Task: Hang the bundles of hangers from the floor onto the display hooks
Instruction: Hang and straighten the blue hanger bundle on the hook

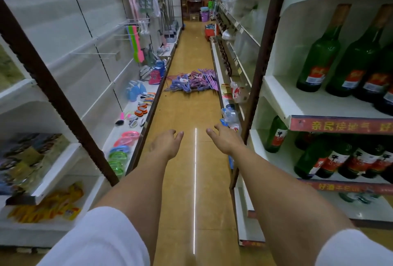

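Observation:
A pile of purple, blue and pink hanger bundles (192,81) lies on the tan floor in the middle of the aisle, well ahead of me. White display hooks (93,54) stick out from the white wall panel on the left, most of them bare. Both my arms reach forward over the floor. My left hand (167,141) is empty, with its fingers apart. My right hand (222,137) is also empty, fingers spread. Both hands are far short of the hangers.
The aisle is narrow. The left shelf (136,117) holds brushes, spray bottles and small goods; mops hang further back. Green bottles (319,61) fill the right shelving. Purple buckets (204,15) and a red box stand at the far end.

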Available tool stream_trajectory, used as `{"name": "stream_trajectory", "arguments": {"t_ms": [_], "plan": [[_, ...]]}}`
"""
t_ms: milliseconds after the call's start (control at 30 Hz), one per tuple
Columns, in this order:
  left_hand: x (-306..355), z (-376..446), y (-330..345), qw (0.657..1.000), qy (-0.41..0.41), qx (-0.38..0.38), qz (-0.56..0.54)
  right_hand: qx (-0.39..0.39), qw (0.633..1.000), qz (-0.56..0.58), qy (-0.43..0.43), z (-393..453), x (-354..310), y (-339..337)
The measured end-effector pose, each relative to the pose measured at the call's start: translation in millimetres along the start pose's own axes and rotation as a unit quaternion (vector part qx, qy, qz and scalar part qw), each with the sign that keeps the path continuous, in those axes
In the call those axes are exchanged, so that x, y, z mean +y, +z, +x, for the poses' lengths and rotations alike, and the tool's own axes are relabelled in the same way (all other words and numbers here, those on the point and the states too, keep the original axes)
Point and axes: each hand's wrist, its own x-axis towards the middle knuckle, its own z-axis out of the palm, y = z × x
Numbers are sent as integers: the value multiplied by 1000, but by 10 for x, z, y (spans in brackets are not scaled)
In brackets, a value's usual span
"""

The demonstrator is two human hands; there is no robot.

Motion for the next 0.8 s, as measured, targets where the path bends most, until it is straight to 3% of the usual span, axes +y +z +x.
{"name": "stream_trajectory", "arguments": {"t_ms": [400, 800], "plan": [[223, 1383, 270, 999, -10, -24, -31, -25, 1000, 0, -1, 1357, 176, 18], [282, 3535, -14, 996, 24, -41, -74, -6, 998, 48, 35, 3332, -137, -117]]}}
